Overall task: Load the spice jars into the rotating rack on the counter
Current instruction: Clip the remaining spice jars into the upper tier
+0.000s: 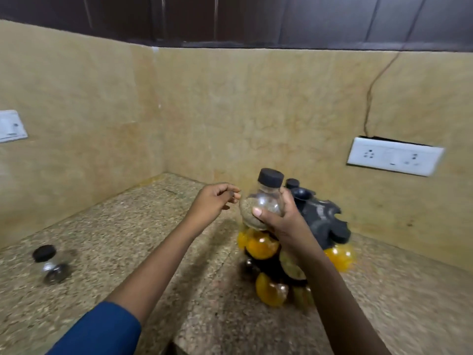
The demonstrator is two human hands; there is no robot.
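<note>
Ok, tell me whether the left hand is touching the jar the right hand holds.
Cannot tell. In the head view the left hand has its fingertips right at the left edge of the jar, and motion blur hides any gap.
</note>
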